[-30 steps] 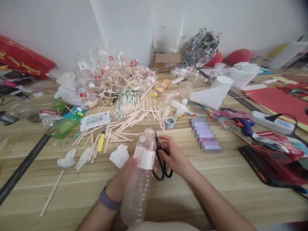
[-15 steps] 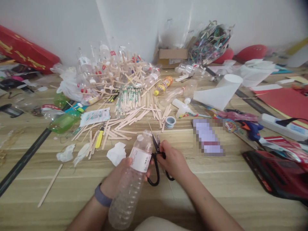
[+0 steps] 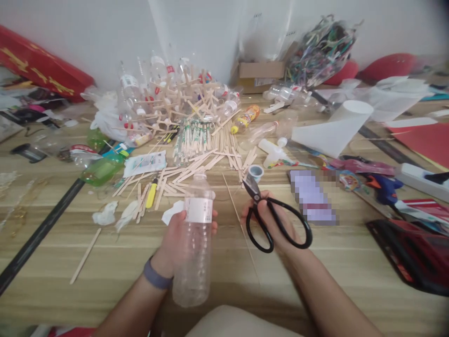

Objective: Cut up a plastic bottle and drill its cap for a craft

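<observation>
My left hand point(image 3: 175, 238) is wrapped round a clear plastic bottle point(image 3: 192, 262) with a white label, held nearly upright above the table. In my right hand point(image 3: 268, 215) is a pair of black-handled scissors point(image 3: 257, 197), gripped near the pivot. Their blades look closed and point up and to the left, apart from the bottle, while the handle loops hang toward me. Under my right hand a thin wooden skewer point(image 3: 242, 229) lies on the table. Just beyond the scissors' tips stands a small blue-rimmed spool point(image 3: 256, 172).
Loose craft sticks point(image 3: 196, 168) spread across the middle of the wooden table, with piled bottles behind. A phone point(image 3: 312, 196) with a blurred screen lies right of my right hand. Farther right are a blue glue gun point(image 3: 382, 187) and a red-black case point(image 3: 410, 257). A yellow-handled tool point(image 3: 151, 194) lies left.
My right hand has moved right, away from the bottle, and turned the scissors so their handles swing to the right. The bottle has become more upright. The view has shifted slightly.
</observation>
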{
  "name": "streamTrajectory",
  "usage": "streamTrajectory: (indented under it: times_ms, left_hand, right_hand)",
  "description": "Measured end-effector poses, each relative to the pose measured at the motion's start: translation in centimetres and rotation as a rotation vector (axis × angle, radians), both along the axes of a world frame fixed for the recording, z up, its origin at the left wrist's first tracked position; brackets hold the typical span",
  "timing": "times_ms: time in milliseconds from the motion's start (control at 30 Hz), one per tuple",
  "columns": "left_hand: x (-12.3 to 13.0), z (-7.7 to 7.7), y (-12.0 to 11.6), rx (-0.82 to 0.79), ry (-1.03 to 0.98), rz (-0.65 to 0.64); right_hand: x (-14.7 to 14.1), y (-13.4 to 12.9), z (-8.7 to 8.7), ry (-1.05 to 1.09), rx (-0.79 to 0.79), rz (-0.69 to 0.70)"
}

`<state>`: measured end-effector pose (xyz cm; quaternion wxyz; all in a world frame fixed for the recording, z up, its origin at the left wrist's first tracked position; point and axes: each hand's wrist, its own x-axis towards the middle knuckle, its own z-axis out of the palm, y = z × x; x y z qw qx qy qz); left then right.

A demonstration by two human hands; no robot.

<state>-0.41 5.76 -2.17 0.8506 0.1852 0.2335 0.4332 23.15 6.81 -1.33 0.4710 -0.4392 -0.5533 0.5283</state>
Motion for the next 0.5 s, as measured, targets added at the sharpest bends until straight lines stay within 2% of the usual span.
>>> streamTrajectory:
  times_ms: [167, 300, 400, 500]
  left_hand:
    - [-0.3, 0.3, 0.3, -0.021, -0.021, 0.066]
    - [0.4, 1.2, 0.4, -0.013, 0.04, 0.038]
    - [0.3, 2.3, -0.1, -0.001, 0.089, 0.034]
    - [-1.6, 4.0, -0.9, 0.074, 0.201, 0.158]
  right_hand:
    - [-0.2, 0.3, -0.9, 0.212, -0.111, -0.054]
    - [0.1, 0.4, -1.2, 0.263, -0.173, -0.039]
    - [0.6, 0.3, -1.1, 0.34, -0.287, -0.082]
    - [0.9, 0.5, -1.3, 0.411, -0.345, -0.134]
